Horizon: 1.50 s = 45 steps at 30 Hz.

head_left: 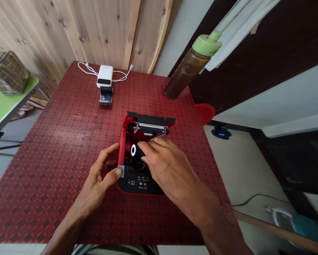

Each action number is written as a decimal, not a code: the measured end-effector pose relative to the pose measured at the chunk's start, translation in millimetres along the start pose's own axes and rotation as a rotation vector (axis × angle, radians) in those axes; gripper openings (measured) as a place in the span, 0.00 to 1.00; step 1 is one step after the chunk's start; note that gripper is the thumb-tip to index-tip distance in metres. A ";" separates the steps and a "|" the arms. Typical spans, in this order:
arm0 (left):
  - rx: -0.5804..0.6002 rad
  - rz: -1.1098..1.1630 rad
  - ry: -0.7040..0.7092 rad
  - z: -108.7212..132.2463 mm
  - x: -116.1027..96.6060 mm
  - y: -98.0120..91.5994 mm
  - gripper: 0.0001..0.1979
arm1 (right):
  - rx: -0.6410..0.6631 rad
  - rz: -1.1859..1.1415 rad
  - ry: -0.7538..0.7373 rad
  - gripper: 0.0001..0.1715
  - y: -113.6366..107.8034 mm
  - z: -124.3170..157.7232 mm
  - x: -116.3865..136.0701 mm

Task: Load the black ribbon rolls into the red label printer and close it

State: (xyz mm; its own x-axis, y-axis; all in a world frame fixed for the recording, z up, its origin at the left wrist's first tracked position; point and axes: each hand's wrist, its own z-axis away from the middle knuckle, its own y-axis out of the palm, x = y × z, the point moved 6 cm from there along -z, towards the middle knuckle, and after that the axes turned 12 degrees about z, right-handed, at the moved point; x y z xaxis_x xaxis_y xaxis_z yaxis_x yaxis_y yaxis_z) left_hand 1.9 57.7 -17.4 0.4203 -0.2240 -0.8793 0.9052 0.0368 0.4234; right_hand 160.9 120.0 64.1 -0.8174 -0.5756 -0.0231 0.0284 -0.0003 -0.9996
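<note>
Reaching into an open red thermal printer point(122, 148) on the counter point(63, 148)
Left hand point(99, 177) is pinching a grey tab point(121, 171) at its near corner; right hand point(166, 164) is curling over the black roll point(139, 152), grip unclear, past the raised lid point(150, 118).

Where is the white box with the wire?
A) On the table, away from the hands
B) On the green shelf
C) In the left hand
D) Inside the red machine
A. The white power bank lies on the red patterned table, beyond the open red-and-black machine, apart from the left hand and the right hand.
</note>
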 end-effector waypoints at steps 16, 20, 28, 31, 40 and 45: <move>0.004 0.005 -0.020 -1.1 1.0 -1.1 0.30 | 0.082 -0.265 -0.064 0.22 25.2 -15.1 -6.7; -0.003 -0.008 -0.027 0.4 0.6 -2.2 0.31 | -0.129 -0.310 -0.140 0.33 4.6 8.9 -11.1; -0.049 -0.133 0.069 -13.7 -32.8 -1.0 0.30 | -0.247 -0.442 -0.219 0.13 -8.1 33.7 -8.7; -0.055 -0.267 0.309 -37.6 -65.0 7.8 0.27 | -0.342 -0.426 -0.173 0.12 -8.1 37.8 -6.2; -0.076 -0.256 0.438 -45.6 -78.3 27.5 0.10 | -0.654 -0.114 -0.048 0.13 -6.0 75.8 17.6; -0.118 -0.122 0.248 -19.4 -45.7 23.2 0.12 | -0.749 0.033 0.036 0.13 0.7 86.9 26.0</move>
State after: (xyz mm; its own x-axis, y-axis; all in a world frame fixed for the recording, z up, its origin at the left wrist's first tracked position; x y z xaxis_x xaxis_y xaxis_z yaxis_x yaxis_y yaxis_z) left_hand 4.9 87.7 28.4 0.2971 0.0103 -0.9548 0.9449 0.1409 0.2955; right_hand 189.7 34.0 64.3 -0.8415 -0.5387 -0.0405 -0.3359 0.5804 -0.7418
